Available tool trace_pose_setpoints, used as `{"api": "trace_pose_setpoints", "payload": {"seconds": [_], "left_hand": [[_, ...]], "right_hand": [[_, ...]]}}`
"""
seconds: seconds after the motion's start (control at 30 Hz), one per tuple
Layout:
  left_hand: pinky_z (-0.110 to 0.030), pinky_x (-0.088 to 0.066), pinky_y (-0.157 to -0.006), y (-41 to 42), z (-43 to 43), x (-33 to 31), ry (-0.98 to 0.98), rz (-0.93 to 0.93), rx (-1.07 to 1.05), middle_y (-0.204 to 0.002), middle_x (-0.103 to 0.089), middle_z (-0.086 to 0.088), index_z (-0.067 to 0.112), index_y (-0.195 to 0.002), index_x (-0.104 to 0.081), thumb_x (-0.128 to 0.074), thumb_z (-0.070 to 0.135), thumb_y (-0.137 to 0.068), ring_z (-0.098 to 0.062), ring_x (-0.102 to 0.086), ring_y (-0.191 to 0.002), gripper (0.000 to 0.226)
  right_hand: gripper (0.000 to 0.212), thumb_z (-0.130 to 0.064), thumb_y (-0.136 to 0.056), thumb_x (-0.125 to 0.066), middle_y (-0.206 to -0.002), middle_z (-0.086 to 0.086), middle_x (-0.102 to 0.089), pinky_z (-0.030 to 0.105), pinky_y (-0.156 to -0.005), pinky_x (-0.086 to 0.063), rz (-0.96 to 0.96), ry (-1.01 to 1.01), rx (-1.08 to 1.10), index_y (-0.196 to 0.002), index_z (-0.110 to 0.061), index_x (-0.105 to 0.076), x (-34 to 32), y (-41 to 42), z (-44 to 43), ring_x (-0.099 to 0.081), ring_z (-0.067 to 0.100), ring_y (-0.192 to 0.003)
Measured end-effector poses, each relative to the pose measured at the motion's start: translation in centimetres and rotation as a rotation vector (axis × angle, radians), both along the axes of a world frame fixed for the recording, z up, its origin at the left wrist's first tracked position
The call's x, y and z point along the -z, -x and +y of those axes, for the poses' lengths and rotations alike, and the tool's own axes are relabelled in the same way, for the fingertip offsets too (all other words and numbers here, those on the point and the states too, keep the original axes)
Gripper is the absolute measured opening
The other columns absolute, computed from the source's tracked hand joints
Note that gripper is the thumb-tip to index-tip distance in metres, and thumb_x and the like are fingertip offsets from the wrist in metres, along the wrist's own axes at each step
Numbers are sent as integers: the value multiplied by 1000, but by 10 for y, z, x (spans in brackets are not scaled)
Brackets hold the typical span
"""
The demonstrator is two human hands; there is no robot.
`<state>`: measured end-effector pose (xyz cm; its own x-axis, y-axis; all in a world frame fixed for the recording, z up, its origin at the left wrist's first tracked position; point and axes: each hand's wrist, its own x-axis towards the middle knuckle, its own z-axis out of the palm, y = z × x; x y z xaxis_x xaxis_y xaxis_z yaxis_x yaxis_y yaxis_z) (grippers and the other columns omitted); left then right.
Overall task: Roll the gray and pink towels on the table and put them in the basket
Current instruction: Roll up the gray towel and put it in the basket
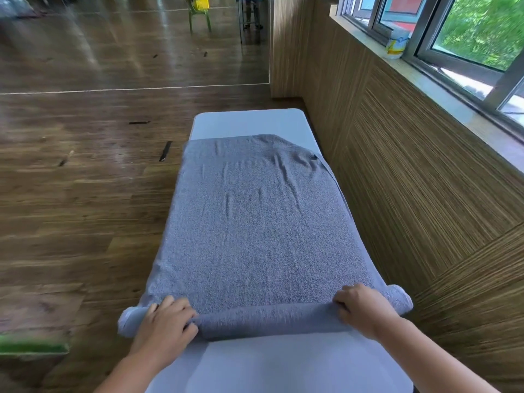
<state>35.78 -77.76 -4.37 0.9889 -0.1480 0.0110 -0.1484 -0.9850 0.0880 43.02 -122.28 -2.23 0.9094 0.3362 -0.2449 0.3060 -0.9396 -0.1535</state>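
Fingers (pixel 170 304) of both my hands curl over the gray towel (pixel 255 222), barely rolled; pink towel and basket unseen.

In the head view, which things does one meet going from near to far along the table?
Bare near part of the table → rolled edge of the gray towel, held by left hand and right hand → flat towel → bare far end.
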Motion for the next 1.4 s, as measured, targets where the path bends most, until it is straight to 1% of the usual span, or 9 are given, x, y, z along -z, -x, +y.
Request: {"api": "trace_pose_setpoints", "payload": {"seconds": [0.13, 0.3, 0.5, 0.6, 0.73, 0.93, 1.17, 1.3, 1.4], "left_hand": [[-36, -48, -66, -5, -4, -3, 85, -58, -51, -88, -47, 15, 35, -86, -53, -46, 38, -80, -15, -53, -81, 11], [-31, -48, -75, 4, -1, 0, 79, 8, -2, -107, -57, 24, 35, -101, -62, -58, 44, -70, -11, -55, -95, 32], [-30, -38, -65, 4, -1, -6, -4, 45, -7, -83, -58, 23, 38, -86, -58, -47, 42, -66, -12, -54, -84, 23], [-30, -32, -62, 4, 0, -6, -11, 4, 20, -77, -55, 21, 37, -79, -59, -47, 42, -68, -12, -54, -78, 17], [-34, -48, -62, 0, 1, -6, 74, -58, -58, -93, -48, 14, 35, -88, -58, -45, 42, -79, -13, -53, -82, 17], [-32, -47, -75, 7, 3, -6, 50, 9, -16, -107, -55, 21, 37, -101, -60, -61, 48, -67, -12, -53, -95, 36], [-32, -36, -68, 8, 5, -7, -9, 34, -14, -85, -58, 23, 37, -87, -63, -51, 44, -66, -12, -52, -86, 25], [-32, -33, -64, 5, 8, -6, 2, -38, -21, -85, -49, 19, 35, -75, -63, -50, 44, -69, -13, -48, -81, 17], [-36, -44, -65, -2, 5, -4, 55, -89, -63, -91, -48, 12, 34, -87, -63, -48, 41, -77, -17, -51, -80, 20]], "right_hand": [[17, -14, -72, -70, -76, -9, -53, 24, -51, -34, -138, -149, 42, -73, -27, -58, 3, 4, -2, -57, 16, -66], [20, -32, -75, -51, -90, -17, -59, 23, -73, -48, -101, -126, -101, -90, -31, -64, 10, 16, -10, -53, 12, -89], [16, -40, -66, -48, -61, -17, -54, 24, -55, -36, -164, -35, -120, -62, -28, -59, 6, 9, -5, -50, 12, -68], [17, -37, -74, -53, -74, -13, -55, 28, -58, -33, -94, -57, -108, -71, -25, -64, 7, 5, -7, -50, 15, -77], [1, -25, -85, -63, -86, -6, -51, 35, -59, -47, -128, -182, 15, -85, -25, -61, 12, 7, -9, -58, 22, -74], [30, -34, -67, -62, -91, -18, -59, 29, -70, -50, -160, -44, -102, -97, -35, -63, 12, 14, -21, -54, 14, -88], [12, -42, -67, -54, -61, -17, -52, 23, -56, -32, -188, 12, -120, -64, -31, -58, 3, 8, -16, -49, 11, -67], [27, -41, -81, -42, -82, -13, -49, 31, -56, -38, -133, -45, -70, -73, -25, -63, 5, 3, -12, -53, 16, -81], [3, -24, -80, -58, -84, -8, -50, 32, -56, -42, -178, -144, 30, -81, -26, -60, 10, 4, -8, -57, 19, -74]]}}
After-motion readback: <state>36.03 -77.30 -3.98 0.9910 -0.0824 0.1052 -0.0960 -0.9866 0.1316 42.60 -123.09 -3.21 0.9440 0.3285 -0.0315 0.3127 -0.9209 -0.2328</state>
